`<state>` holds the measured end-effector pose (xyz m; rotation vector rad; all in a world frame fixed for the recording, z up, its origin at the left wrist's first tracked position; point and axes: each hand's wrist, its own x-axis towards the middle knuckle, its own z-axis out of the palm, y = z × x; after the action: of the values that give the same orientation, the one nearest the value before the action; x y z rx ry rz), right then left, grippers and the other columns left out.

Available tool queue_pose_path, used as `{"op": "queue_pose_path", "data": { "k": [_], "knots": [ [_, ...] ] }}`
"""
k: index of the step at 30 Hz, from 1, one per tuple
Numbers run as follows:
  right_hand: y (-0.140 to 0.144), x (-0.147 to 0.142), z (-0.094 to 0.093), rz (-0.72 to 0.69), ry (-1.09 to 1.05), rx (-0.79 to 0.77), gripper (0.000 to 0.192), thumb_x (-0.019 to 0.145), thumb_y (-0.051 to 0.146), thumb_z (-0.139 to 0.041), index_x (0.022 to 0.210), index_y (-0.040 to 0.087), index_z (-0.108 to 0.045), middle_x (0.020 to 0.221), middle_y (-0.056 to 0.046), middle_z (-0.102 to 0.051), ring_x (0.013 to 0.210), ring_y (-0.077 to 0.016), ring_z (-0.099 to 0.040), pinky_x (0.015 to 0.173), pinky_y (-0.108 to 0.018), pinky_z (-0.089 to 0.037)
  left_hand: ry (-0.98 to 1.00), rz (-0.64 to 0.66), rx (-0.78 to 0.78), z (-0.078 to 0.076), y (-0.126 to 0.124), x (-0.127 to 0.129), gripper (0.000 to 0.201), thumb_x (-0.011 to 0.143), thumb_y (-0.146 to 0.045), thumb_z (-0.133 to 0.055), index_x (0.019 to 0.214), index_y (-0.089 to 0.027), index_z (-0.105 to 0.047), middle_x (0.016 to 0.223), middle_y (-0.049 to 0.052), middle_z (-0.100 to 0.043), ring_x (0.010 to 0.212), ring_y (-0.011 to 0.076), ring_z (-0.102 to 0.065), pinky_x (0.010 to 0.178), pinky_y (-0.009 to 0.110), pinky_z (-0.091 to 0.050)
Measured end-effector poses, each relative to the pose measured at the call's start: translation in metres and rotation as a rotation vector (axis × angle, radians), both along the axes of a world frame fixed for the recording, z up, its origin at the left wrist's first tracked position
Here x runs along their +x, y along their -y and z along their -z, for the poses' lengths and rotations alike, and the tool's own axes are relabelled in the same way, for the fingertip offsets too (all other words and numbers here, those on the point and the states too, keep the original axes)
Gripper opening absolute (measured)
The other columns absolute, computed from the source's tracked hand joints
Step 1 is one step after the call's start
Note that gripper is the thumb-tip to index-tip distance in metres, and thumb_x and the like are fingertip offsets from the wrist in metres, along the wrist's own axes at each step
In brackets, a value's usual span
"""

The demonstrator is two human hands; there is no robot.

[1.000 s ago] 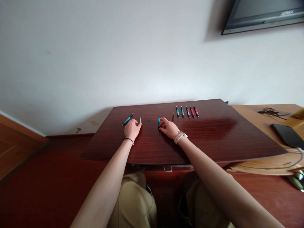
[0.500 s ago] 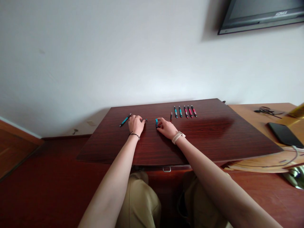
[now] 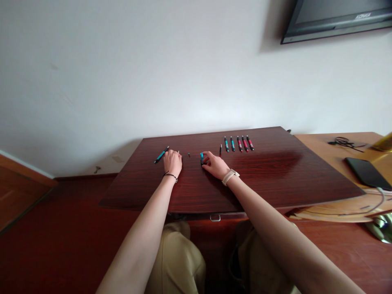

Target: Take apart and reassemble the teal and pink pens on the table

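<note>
My left hand (image 3: pixel 172 162) rests on the dark wooden board (image 3: pixel 275 175) with its fingers curled around a thin pale refill whose tip shows at its far side. A teal pen (image 3: pixel 161 154) lies just left of it. A tiny dark part (image 3: pixel 189 154) lies on the board between my hands. My right hand (image 3: pixel 214 164) pinches a short teal pen barrel (image 3: pixel 201 157) at its fingertips. A small dark piece (image 3: pixel 220 150) lies to the right of that hand. Beyond it lies a row of teal and red pens (image 3: pixel 238 143).
A lighter wooden desk (image 3: pixel 330 151) at the right holds a black phone (image 3: pixel 367 173), a coiled black cable (image 3: pixel 343 142) and white cords. A wall-mounted screen (image 3: pixel 337 18) hangs top right. My knees in tan trousers sit under the board's near edge.
My left hand reached right to the small dark part, then drew back left, and the pale refill shows at its fingers again. My right hand stayed on the teal barrel.
</note>
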<state>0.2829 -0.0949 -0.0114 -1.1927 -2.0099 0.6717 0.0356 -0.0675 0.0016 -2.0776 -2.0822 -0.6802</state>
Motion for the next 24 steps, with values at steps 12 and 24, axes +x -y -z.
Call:
{"op": "queue_pose_path", "data": {
  "k": [12,24],
  "knots": [
    [0.021,-0.003,-0.035,0.085,-0.278,0.319,0.027,0.103,0.036,-0.066,0.127,0.024,-0.068,0.108,-0.007,-0.069,0.073,-0.0184,-0.064,0.076,-0.034,-0.056,0.355,0.505,0.249,-0.036,0.036,0.024,0.013,0.109,-0.031,-0.054,0.104,-0.022,-0.063,0.103,0.007,-0.072,0.096,0.0223,-0.066,0.088,0.035,-0.051],
    [0.031,0.001,-0.046,0.003,-0.532,0.166,0.031,0.100,0.053,-0.068,0.104,0.024,-0.076,0.097,-0.006,-0.079,0.080,-0.0205,-0.069,0.072,-0.033,-0.054,0.421,0.680,0.245,-0.050,0.054,0.056,0.013,0.108,-0.032,-0.058,0.102,-0.022,-0.065,0.097,0.004,-0.069,0.088,0.0189,-0.064,0.082,0.031,-0.050]
  ]
}}
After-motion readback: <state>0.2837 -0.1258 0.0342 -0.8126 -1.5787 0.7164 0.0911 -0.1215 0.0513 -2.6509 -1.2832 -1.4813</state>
